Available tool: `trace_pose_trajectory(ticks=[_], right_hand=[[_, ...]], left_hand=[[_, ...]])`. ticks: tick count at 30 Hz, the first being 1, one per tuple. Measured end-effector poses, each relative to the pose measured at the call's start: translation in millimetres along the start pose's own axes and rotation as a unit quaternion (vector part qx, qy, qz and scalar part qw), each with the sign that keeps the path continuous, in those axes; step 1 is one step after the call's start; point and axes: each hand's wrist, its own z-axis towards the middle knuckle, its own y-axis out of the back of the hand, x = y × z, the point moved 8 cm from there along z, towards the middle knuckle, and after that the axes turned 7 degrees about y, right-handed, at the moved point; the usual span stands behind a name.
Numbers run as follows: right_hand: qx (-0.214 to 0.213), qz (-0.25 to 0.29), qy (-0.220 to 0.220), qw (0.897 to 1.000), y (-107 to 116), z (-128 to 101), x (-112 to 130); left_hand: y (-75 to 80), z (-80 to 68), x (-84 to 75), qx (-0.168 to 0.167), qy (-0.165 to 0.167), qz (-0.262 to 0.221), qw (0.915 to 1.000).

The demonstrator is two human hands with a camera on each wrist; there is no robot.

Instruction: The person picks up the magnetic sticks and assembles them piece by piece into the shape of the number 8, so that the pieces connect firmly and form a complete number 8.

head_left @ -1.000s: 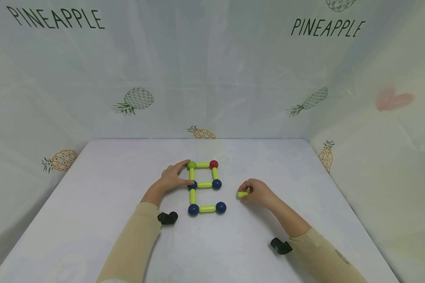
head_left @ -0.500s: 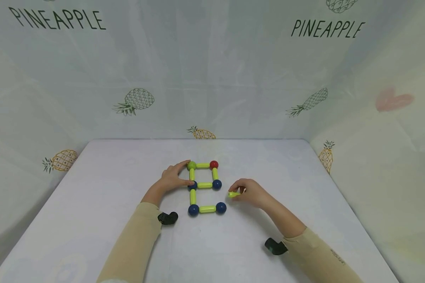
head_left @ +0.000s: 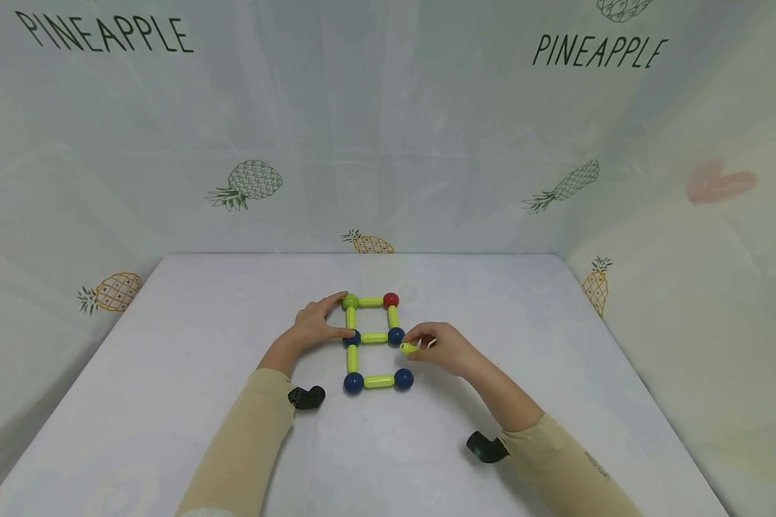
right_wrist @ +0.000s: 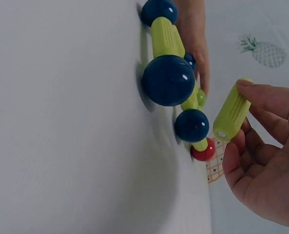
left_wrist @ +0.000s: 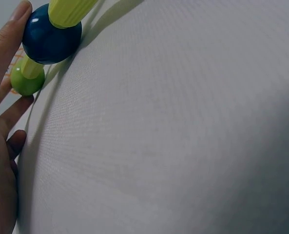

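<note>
A figure of yellow-green magnetic rods and coloured balls lies flat on the table, like two stacked squares with the lower right side open. My left hand [head_left: 310,324] touches its left side, the thumb at the middle-left blue ball [left_wrist: 50,36] and a straight finger at the green ball [left_wrist: 26,78]. Between thumb and fingertips, my right hand [head_left: 449,350] pinches a loose magnetic rod [right_wrist: 232,112], tilted, with a metal disc at its end. In the head view this rod is just below the middle-right blue ball [head_left: 396,336]. Nearer me lies the lower-right blue ball [head_left: 404,379].
A red ball [head_left: 391,301] forms the figure's far right corner, and another blue ball [head_left: 353,383] its near left one. The white table [head_left: 524,301] ends at a pineapple-print cloth [head_left: 388,143]. Black wrist cameras [head_left: 487,447] stick out from both sleeves.
My right hand has moved left with the rod, from open table at the right up to the figure's right side. My left hand and the figure stay where they were.
</note>
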Motion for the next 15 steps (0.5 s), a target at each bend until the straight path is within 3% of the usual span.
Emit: trace_pose_trajectory(ticks=[8, 15], right_hand=[[-0.009, 0.029, 0.006, 1.0, -6, 5, 5], [-0.02, 0.069, -0.014, 0.997, -12, 9, 0]], left_hand=[[0.6, -0.8, -1.7, 0.001, -0.002, 0.002, 1.0], [0.6, -0.7, -0.7, 0.001, -0.001, 0.004, 1.0]])
